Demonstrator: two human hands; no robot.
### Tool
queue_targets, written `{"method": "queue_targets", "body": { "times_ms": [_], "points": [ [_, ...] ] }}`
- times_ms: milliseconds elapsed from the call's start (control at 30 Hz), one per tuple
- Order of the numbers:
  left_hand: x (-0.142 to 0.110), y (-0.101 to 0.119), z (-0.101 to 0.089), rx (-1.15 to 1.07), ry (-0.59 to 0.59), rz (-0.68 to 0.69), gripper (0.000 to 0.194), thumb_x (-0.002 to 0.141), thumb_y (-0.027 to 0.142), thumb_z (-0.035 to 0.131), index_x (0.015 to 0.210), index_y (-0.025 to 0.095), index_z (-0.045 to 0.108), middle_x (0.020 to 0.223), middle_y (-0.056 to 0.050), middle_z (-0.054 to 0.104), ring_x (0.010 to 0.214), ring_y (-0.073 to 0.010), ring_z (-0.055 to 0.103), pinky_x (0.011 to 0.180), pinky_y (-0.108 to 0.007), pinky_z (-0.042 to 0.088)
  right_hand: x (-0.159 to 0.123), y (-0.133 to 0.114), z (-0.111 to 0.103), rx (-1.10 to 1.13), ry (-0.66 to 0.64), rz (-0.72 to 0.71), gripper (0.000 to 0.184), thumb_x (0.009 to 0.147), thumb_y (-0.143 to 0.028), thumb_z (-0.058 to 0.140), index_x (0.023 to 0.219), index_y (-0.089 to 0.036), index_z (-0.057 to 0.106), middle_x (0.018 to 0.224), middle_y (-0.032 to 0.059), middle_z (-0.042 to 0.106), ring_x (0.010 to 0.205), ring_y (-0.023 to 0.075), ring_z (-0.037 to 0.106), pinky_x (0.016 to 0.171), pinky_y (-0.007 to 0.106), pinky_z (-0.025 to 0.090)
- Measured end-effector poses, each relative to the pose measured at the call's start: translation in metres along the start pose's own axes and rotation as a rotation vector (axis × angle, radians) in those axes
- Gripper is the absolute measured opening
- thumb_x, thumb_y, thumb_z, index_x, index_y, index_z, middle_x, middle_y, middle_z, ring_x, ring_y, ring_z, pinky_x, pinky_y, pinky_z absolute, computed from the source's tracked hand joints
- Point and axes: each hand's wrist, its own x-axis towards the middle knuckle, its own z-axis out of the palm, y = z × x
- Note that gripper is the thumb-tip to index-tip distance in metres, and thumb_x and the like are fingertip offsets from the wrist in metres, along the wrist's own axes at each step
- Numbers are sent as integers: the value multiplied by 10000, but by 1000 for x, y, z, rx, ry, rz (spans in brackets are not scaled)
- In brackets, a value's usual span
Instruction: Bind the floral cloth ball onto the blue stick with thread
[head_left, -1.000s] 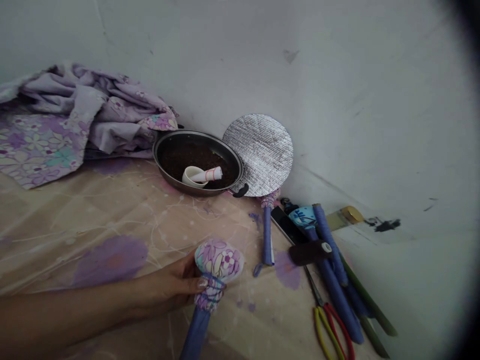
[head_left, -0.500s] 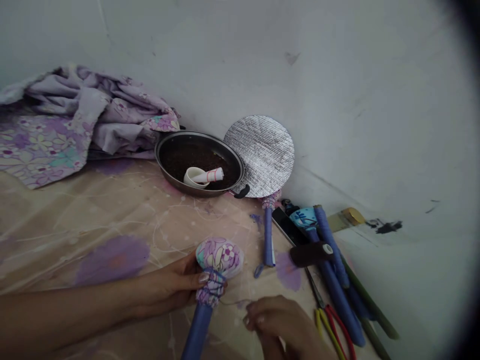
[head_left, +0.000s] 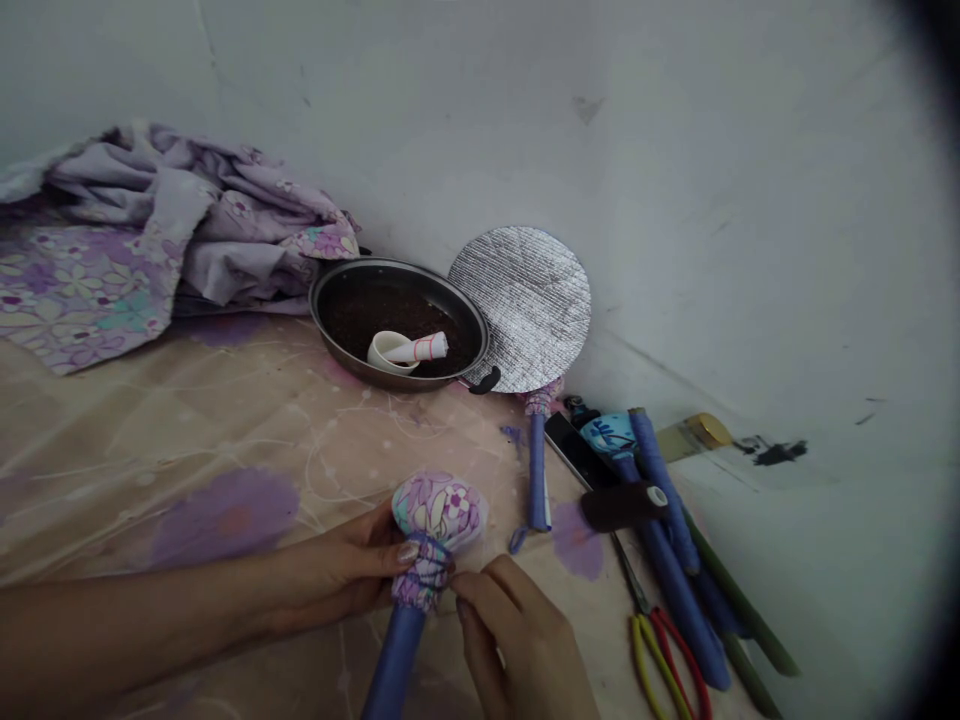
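My left hand (head_left: 341,575) grips the neck of a blue stick (head_left: 394,665) whose top is a padded ball wrapped in purple floral cloth (head_left: 439,510). Its thumb presses on the gathered cloth below the ball. My right hand (head_left: 517,645) comes in from below with thumb and forefinger pinched at the tied neck, right beside the left thumb. What the pinch holds is too small to make out; it may be a thread.
A dark pan (head_left: 397,322) with a white cup and a paper roll sits by the wall. A foil-covered disc on a blue stick (head_left: 521,310) leans beside it. Blue sticks, a phone (head_left: 574,452), and red-yellow scissors (head_left: 664,655) lie at the right. Crumpled floral cloth (head_left: 150,240) lies far left.
My right hand came into view from below and moved up to the tied neck of the cloth ball. My left hand kept its hold on the stick.
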Motion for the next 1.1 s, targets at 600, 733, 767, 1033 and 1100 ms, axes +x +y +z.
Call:
{"method": "queue_targets", "body": {
  "times_ms": [600,733,767,1033,1100],
  "points": [
    [2,-1,5,-99,75,9,646,870,286,1165,1443,299,868,1162,27,904,1119,-173,818,1042,-257,610,-3,2,5,-57,-42,16,335,1064,-23,611,1057,-269,838,961,45,847,791,229,902,728,251,691],
    [2,-2,0,-99,94,2,665,883,277,1150,1478,309,854,1207,21,904,1122,-181,823,1076,-278,615,-3,2,4,-45,-67,16,310,1079,-42,632,1054,-269,842,975,51,849,807,233,904,741,255,694],
    [1,-3,-1,-94,101,-8,688,877,282,1154,1492,313,848,1225,17,905,1136,-191,829,1085,-287,617,-3,2,4,-42,-71,12,313,1081,-40,636,1075,-268,851,978,50,851,813,230,905,743,251,695],
    [0,0,4,-44,167,-25,759,822,350,1190,1499,304,849,1267,17,896,1208,-222,811,1102,-313,632,-4,2,8,-28,-66,20,396,1088,15,590,1134,-275,856,1022,58,872,865,238,903,778,267,719],
    [1,0,5,-59,156,-18,724,811,353,1198,1455,304,871,1251,15,896,1189,-214,812,1098,-306,631,-3,2,9,2,-50,35,429,1086,29,583,1207,-269,868,1035,64,871,880,241,901,789,274,717]
  ]
}}
